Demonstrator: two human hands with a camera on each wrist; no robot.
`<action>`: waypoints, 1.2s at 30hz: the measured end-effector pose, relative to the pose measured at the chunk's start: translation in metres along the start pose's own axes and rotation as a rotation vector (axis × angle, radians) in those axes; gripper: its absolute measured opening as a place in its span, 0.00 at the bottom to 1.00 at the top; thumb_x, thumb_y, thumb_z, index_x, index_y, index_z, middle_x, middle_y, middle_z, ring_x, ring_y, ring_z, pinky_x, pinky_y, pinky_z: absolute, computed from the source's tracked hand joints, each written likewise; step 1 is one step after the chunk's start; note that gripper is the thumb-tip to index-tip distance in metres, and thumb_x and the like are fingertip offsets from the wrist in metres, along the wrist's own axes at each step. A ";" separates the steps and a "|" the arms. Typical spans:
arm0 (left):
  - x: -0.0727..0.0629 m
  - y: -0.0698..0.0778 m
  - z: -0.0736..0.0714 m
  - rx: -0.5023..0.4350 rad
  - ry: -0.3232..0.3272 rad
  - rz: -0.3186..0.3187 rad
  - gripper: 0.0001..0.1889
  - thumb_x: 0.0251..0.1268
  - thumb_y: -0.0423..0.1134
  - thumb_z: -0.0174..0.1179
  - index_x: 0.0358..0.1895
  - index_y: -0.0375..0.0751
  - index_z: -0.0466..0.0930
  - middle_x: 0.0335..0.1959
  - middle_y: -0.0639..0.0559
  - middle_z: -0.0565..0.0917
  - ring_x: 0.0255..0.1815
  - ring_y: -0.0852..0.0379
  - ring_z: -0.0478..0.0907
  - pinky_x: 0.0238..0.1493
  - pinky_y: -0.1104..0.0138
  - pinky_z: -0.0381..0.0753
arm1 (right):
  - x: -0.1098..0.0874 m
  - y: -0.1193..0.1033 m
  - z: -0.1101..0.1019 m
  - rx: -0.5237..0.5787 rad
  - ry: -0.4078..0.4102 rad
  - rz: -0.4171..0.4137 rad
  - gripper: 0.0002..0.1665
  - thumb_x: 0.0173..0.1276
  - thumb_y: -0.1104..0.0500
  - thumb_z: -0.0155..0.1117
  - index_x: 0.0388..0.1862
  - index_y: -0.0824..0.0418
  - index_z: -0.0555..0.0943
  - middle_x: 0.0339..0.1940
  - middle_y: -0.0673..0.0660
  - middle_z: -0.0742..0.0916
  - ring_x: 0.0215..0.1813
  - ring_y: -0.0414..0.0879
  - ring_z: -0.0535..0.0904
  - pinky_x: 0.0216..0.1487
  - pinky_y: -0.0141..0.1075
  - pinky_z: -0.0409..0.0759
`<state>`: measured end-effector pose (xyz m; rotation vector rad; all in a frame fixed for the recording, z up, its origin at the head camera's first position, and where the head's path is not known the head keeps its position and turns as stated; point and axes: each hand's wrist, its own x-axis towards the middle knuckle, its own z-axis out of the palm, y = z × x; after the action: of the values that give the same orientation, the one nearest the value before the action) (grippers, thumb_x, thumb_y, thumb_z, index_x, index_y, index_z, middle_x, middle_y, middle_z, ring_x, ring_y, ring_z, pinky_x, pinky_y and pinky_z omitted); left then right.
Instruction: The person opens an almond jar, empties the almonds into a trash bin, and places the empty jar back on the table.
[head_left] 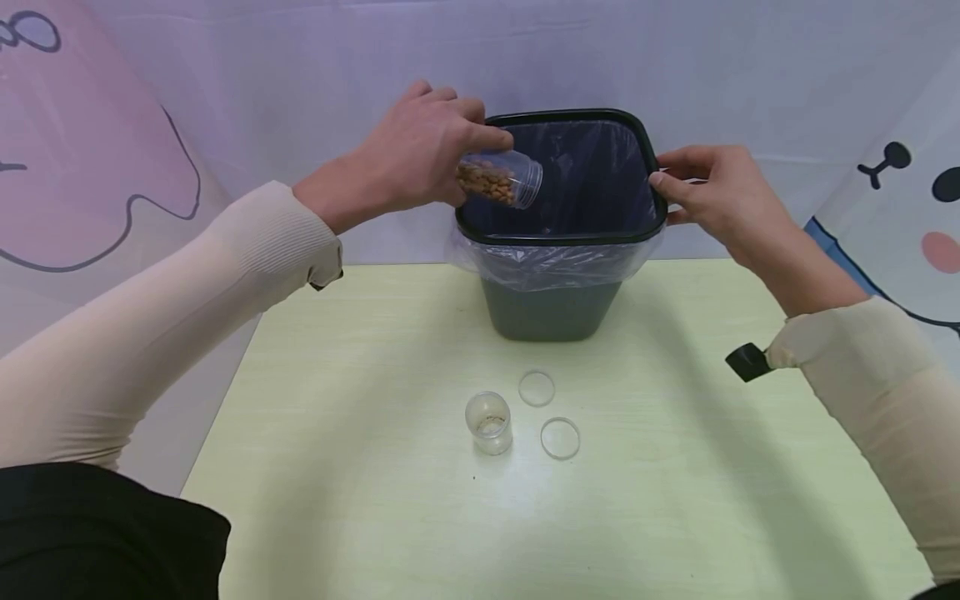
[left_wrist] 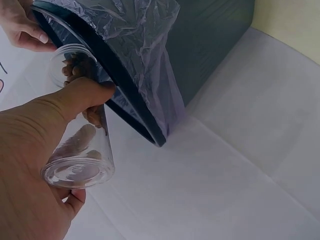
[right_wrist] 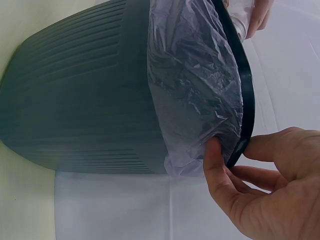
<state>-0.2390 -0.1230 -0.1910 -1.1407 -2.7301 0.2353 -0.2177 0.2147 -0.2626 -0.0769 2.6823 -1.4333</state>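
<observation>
My left hand [head_left: 429, 150] grips a clear plastic jar [head_left: 527, 179], tipped on its side with its mouth toward the right over the bin's left rim. Small brown pieces [head_left: 487, 181], like nuts or kibble, lie inside toward the mouth; the left wrist view shows the bare base end. The dark green trash bin [head_left: 547, 312] stands upright, lined with a thin plastic bag [head_left: 555, 265] folded over its black rim. At the bin's right side my right hand [head_left: 712, 192] pinches the rim, thumb on the inner side and fingers outside against the bag [right_wrist: 195, 85].
A second clear jar [head_left: 491, 425] stands open in front of the bin, with a few crumbs inside. Two clear ring-like lids [head_left: 536, 388] lie to its right on the pale yellow table [head_left: 360, 467]. Behind the bin hangs a white printed curtain [head_left: 315, 58].
</observation>
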 end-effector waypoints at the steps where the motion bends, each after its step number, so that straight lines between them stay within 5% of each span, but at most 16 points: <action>1: 0.000 0.000 0.000 0.001 0.000 0.001 0.34 0.59 0.37 0.75 0.72 0.50 0.77 0.58 0.38 0.81 0.56 0.34 0.75 0.61 0.43 0.68 | 0.000 0.000 0.000 -0.001 0.000 0.000 0.33 0.81 0.49 0.57 0.79 0.61 0.70 0.51 0.41 0.81 0.42 0.29 0.81 0.40 0.21 0.83; 36: 0.003 0.003 0.000 0.095 0.045 0.038 0.31 0.63 0.35 0.72 0.71 0.50 0.79 0.54 0.38 0.82 0.48 0.38 0.73 0.55 0.48 0.66 | -0.001 -0.001 -0.001 0.024 -0.004 -0.017 0.33 0.80 0.49 0.58 0.78 0.62 0.71 0.49 0.38 0.81 0.43 0.29 0.81 0.40 0.21 0.83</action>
<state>-0.2389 -0.1191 -0.1913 -1.1580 -2.6301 0.3364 -0.2173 0.2152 -0.2610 -0.1008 2.6666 -1.4684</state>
